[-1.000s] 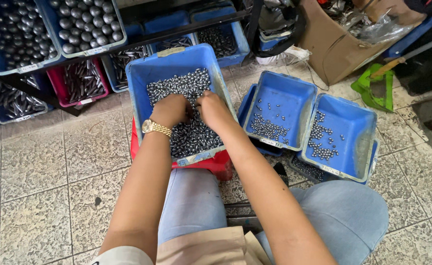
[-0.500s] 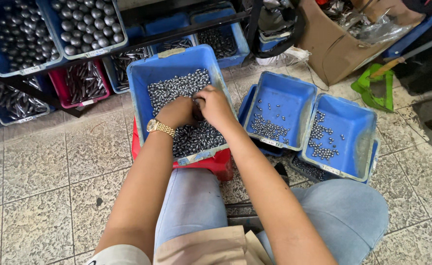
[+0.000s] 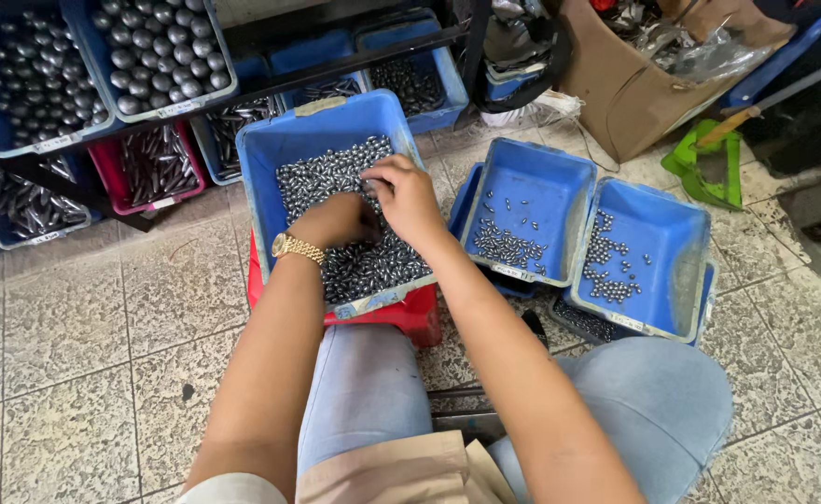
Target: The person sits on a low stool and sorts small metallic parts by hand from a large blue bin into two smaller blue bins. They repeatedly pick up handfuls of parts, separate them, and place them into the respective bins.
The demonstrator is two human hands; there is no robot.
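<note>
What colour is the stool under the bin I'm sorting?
Red stool, clearest in the head view.

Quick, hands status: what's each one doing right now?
Left hand: curled in the small grey metal pieces, grip hidden, cannot tell.
Right hand: fingers bent, picking at the pieces; hold unclear.

I am sitting in a small workshop or stockroom for metal parts. Right in front of my knees stands the big blue bin (image 3: 271,168) heaped with small grey oval metal pieces, resting on a red stool (image 3: 410,317). Behind that bin, low dark metal shelving (image 3: 336,61) carries more blue trays (image 3: 19,140) sorted by size: round balls, long pointed slugs, and a red tray (image 3: 112,187) of thin ones. To the right of the bin lie two more blue bins (image 3: 560,187), sparsely filled. Beyond those, a torn cardboard box (image 3: 625,93) holds plastic bags, with a green dustpan (image 3: 709,168) beside it. Under the bin is worn, speckled tile floor (image 3: 65,317).
</note>
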